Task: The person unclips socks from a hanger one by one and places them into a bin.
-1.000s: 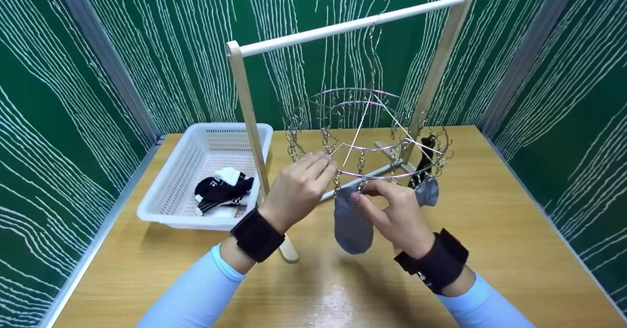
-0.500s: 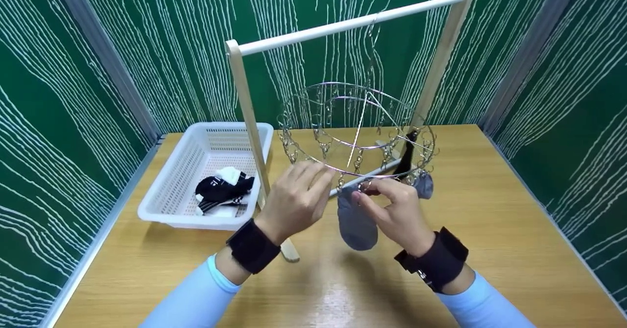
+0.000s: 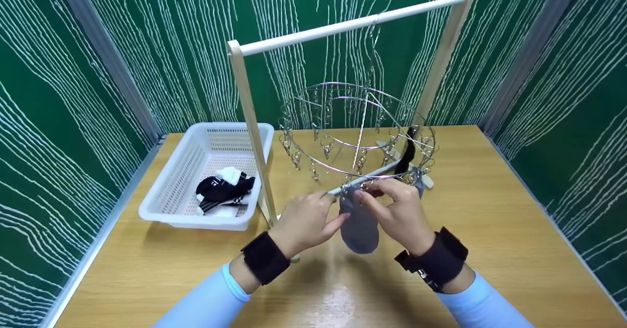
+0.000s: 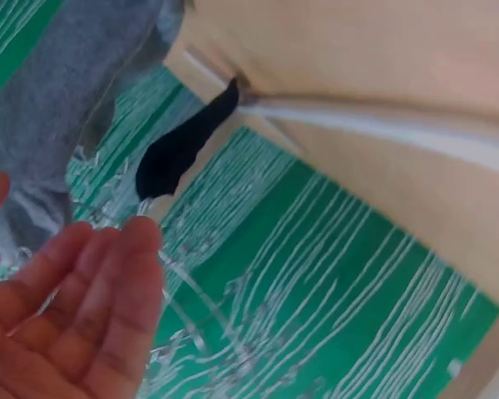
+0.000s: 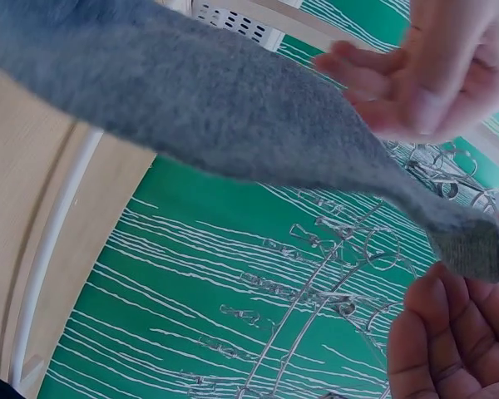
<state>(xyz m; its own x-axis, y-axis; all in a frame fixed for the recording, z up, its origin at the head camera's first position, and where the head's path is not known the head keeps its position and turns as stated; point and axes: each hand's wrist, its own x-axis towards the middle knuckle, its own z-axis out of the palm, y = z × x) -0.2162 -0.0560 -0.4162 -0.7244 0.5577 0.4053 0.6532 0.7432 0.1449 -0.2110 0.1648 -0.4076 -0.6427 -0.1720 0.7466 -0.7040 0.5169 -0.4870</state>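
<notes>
A grey sock (image 3: pixel 360 232) hangs toe down below the near edge of a round metal clip hanger (image 3: pixel 361 131). My right hand (image 3: pixel 401 215) pinches this sock near its cuff, beside a clip. The right wrist view shows the cuff between that hand's thumb and fingers (image 5: pixel 428 324), the thumb mostly cut off. Close to the sock's left side is my left hand (image 3: pixel 303 222), its thumb tip near the fabric; contact is unclear. Its fingers (image 4: pixel 125 307) are extended and hold nothing in the left wrist view. Whether the nearest clip grips the cuff is hidden.
The hanger hangs from a wooden rack's crossbar (image 3: pixel 343 26). A black sock (image 3: pixel 405 157) and another grey sock (image 3: pixel 417 181) hang at its right. Left of the rack stands a white perforated basket (image 3: pixel 181 222) with black-and-white socks (image 3: pixel 223 190) inside.
My left hand has dropped from the hanger's rim to beside the grey sock. The hanger has swung slightly left. My right hand keeps its pinch in nearly the same place.
</notes>
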